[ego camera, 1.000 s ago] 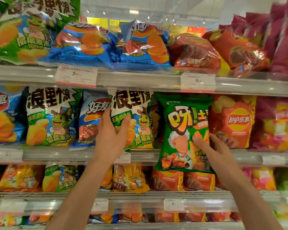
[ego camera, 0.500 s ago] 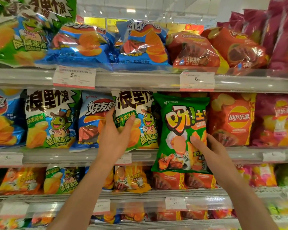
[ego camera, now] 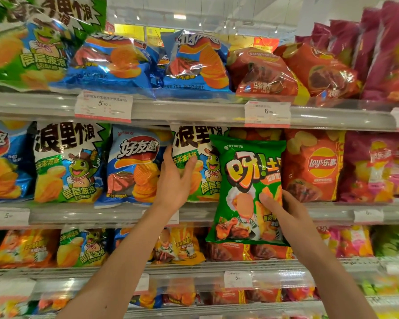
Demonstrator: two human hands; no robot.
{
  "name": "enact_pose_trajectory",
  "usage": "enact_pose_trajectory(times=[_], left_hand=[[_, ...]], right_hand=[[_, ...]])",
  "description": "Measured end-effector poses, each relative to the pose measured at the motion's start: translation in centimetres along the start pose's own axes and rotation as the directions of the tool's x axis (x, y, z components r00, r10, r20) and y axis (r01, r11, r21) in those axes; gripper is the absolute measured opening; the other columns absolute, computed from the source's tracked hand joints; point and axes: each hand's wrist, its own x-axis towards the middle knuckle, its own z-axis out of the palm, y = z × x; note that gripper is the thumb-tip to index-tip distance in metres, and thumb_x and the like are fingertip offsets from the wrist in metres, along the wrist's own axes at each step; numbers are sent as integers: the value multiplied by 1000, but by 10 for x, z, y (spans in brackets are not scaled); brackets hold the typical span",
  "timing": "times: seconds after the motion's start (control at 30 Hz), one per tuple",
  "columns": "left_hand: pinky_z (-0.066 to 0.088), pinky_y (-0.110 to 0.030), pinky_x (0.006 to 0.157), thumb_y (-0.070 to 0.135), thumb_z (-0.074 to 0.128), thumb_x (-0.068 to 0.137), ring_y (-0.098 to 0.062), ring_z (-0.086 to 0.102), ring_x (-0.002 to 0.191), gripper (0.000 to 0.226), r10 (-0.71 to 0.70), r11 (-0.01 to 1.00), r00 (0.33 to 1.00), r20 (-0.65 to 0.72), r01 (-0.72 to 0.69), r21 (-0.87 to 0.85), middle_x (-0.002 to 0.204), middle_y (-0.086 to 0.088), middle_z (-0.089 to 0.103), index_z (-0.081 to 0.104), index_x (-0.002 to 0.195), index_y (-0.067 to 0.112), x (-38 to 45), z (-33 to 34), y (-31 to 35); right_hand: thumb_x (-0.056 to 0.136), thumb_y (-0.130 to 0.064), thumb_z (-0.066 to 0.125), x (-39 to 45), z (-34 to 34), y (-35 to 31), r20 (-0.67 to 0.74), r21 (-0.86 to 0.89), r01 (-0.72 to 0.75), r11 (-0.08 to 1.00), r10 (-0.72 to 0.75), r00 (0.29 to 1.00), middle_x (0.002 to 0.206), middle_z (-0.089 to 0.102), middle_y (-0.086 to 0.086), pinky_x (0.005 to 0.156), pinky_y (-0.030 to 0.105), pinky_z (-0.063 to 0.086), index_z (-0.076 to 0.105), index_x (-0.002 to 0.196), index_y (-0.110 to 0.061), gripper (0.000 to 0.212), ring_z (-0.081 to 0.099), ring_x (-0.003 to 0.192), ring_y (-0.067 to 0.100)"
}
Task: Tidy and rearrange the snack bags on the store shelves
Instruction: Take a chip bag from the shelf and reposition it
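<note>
In front of both raised hands stands a store shelf unit with several tiers of snack bags. My left hand is up against the middle tier, thumb and fingers curled around the left edge of a white and green frog bag that stands upright there. Just to the left of that hand is a blue chip bag, and further left a second frog bag, so the two matching bags are split by the blue one.

My right hand holds a bright green bag by its lower right side, thumb pressed on the front and fingers wrapped behind. This bag is off the shelf, held in the air in front of the middle tier's edge, overlapping the frog bag and hanging down past the shelf rail. Right of this hand stands a red chip bag, upright and facing out.

As I judge it, the tidying is partway through. The red bags to the right look orderly, and the tier above holds blue and red bags lying tilted. Still to do: the green bag needs a proper slot, which I cannot identify from here, and the frog bag gripped by my left hand seems to need straightening or moving beside its match.
</note>
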Motion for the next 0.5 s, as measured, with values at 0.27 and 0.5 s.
enact_pose_trajectory(times=[0.27, 0.5], left_hand=[[43, -43, 113, 79, 43, 90, -17, 52, 132, 85, 36, 997, 993, 115, -43, 60, 151, 1, 48, 14, 160, 41, -10, 3, -8], [37, -45, 118, 59, 54, 98, -13, 41, 143, 76, 25, 999, 989, 142, -32, 44, 156, 8, 44, 21, 160, 32, -19, -17, -3]], right_hand=[[76, -62, 71, -12, -4, 6, -2, 11, -25, 1000, 25, 1000, 114, 76, -6, 93, 52, 59, 65, 126, -33, 58, 75, 103, 18], [77, -61, 70, -22, 1, -1, 4, 30, -25, 999, 25, 1000, 113, 76, -10, 95, 50, 58, 64, 126, -35, 55, 74, 103, 15]])
